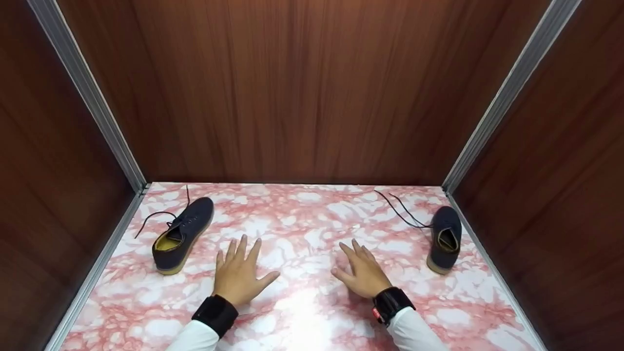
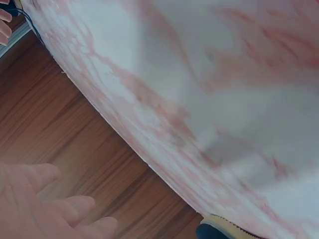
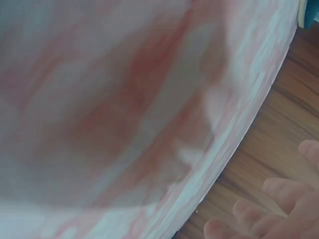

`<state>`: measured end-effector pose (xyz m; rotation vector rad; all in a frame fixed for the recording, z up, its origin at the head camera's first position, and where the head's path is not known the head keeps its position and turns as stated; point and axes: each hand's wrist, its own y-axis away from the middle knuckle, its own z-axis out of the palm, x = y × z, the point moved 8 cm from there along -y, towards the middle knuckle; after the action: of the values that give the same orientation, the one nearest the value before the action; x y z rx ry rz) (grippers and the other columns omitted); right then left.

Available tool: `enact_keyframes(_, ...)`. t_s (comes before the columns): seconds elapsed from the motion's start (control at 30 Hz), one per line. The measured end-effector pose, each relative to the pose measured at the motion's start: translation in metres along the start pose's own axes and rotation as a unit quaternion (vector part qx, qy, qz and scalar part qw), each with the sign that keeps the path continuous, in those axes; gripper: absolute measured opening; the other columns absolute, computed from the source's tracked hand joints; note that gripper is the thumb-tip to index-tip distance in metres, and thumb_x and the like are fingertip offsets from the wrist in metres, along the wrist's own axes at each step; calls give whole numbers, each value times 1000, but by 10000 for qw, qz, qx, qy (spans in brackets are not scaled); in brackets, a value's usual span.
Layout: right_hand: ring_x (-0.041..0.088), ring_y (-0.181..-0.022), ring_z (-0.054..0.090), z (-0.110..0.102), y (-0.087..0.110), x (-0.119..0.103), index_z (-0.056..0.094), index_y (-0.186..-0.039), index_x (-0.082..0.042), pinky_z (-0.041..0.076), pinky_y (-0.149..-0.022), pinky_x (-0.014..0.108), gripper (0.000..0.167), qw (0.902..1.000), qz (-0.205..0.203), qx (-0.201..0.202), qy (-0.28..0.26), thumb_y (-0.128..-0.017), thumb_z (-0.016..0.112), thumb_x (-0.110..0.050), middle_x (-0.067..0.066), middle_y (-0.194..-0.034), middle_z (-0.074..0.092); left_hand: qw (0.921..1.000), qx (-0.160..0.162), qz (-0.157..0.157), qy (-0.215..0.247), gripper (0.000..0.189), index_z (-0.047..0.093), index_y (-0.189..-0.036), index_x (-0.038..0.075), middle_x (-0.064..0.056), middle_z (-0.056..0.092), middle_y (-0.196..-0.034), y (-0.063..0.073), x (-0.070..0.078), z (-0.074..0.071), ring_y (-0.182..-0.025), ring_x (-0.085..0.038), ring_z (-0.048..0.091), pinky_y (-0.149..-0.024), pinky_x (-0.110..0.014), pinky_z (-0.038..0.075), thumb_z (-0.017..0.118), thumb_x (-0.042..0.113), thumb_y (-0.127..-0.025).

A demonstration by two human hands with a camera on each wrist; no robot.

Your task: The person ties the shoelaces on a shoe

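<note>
Dark lace-up shoe (image 1: 187, 235) lay fwd & left of the left hand (image 1: 239, 274), its nearer one, nr the surface's (image 1: 302, 219) left edge; long axis diag., toe twd far edge. Second shoe (image 1: 435, 242) sat by the right edge, approx. front-to-back, right of the right hand (image 1: 364, 274). Both hands, I saw, were empty, thumbs out wide.

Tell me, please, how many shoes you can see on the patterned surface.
2: one dark shoe near the left wall, and the other dark shoe near the right wall.
</note>
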<state>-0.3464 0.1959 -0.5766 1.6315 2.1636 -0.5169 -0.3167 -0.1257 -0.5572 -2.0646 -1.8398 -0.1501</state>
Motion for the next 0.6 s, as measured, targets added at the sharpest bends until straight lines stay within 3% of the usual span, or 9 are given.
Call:
enact_keyframes(0.27,45,-157,28,13,-7,-25,35,-163,-34,30,-122,69,77,9937,-278,-374,-1018,-97,61,-64,19,-173,24,9999,65,25,-76,99,40,-162,22,-23,35,-167,5,-20,-19,-156,-48,31,-122,-74,24,63,80,-85)
enact_keyframes(0.43,41,-157,31,24,-14,-43,34,-164,-28,32,-125,61,76,9852,-483,-606,-1529,-100,61,-59,20,-171,27,9997,239,-48,-80,91,45,-159,17,-25,39,-165,1,-46,-34,-153,-51,33,-121,-73,25,64,73,-90)
enact_keyframes(0.6,39,-156,35,40,-18,-58,34,-164,-28,31,-126,61,77,9804,-467,-861,-1712,-99,62,-58,15,-171,32,9986,447,-283,-49,88,46,-157,10,-28,39,-164,-3,-75,-53,-152,-53,33,-118,-75,28,62,69,-94)
